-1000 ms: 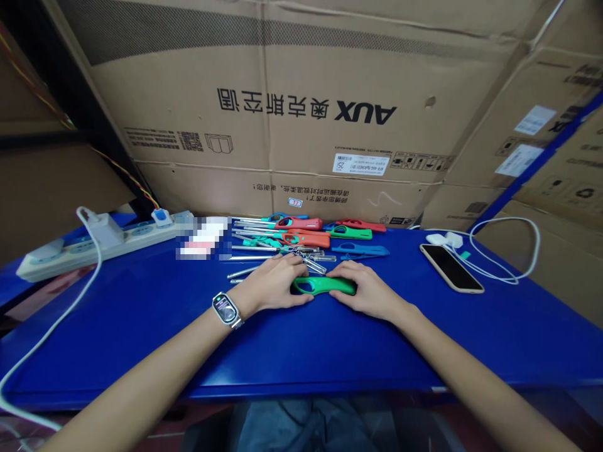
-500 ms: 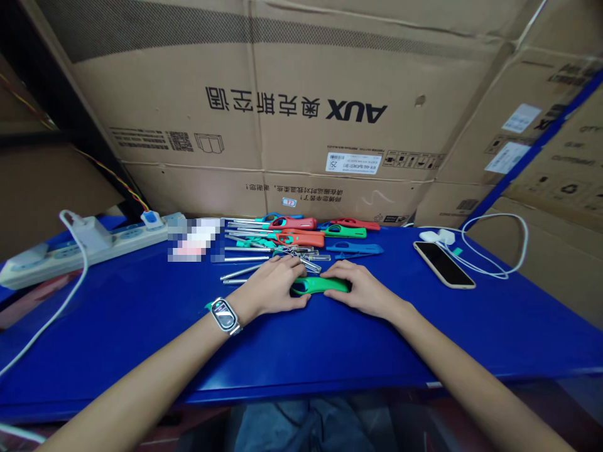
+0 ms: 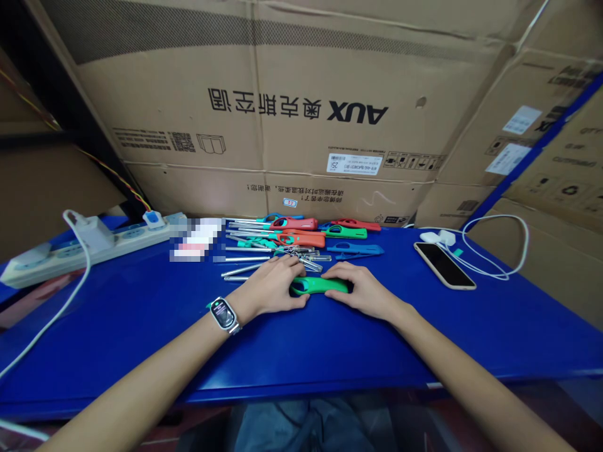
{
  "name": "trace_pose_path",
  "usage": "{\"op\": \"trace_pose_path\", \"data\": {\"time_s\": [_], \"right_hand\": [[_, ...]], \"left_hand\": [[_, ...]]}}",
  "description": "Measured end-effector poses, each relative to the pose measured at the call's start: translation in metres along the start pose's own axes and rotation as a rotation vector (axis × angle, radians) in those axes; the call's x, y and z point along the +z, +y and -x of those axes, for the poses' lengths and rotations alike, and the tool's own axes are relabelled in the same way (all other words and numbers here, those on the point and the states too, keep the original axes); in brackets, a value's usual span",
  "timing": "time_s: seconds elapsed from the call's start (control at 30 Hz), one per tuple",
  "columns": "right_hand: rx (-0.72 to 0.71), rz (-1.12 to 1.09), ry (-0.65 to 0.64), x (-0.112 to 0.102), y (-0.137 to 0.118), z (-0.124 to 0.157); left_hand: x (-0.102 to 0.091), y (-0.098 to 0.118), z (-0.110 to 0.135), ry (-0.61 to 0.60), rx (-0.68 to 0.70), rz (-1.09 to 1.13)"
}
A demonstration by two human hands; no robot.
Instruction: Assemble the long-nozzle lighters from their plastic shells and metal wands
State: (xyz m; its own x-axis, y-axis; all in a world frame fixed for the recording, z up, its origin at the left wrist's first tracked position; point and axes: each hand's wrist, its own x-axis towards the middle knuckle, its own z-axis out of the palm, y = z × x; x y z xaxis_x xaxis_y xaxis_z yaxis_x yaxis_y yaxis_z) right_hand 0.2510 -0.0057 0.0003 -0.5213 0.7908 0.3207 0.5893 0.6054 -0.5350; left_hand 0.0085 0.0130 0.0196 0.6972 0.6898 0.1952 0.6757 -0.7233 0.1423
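**Green lighter handle (image 3: 325,286), between both hands**

Power strip (image 3: 134,236): well left of the handle.
Metal rods (image 3: 241,271): left of it.
Left hand (image 3: 277,286): curled, thumb and fingers gripping its left end.
Right hand (image 3: 362,290): thumb and fingers pinching its right end.
Phone (image 3: 445,266): lying well to its right.

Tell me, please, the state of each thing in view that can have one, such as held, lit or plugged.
Green casing: lying sideways, held at both ends
Left hand: closed on its left end
Right hand: closed on its right end
Watch: worn, screen lit
Phone: face up, screen dark
Power strip: plugs inserted
Cardboard: standing, "AUX" print upside down
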Motion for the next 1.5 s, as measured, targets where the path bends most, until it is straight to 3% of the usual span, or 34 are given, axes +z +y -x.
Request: {"op": "trace_pose_path", "data": {"time_s": [0.33,0.77,1.1,1.5], "right_hand": [[0.044,-0.008,-0.006,0.002,-0.001,-0.002],[0.089,0.066,-0.026,0.0,0.005,0.0],[0.094,0.064,-0.049,0.0,0.003,0.001],[0.134,0.036,-0.071,0.003,-0.008,0.002]], "left_hand": [[0.0,-0.002,0.001,0.007,0.042,-0.005],[-0.004,-0.003,0.002,-0.041,-0.003,0.095],[-0.005,-0.004,0.002,-0.05,0.008,0.068],[-0.008,-0.01,0.003,-0.017,0.022,0.199]]}}
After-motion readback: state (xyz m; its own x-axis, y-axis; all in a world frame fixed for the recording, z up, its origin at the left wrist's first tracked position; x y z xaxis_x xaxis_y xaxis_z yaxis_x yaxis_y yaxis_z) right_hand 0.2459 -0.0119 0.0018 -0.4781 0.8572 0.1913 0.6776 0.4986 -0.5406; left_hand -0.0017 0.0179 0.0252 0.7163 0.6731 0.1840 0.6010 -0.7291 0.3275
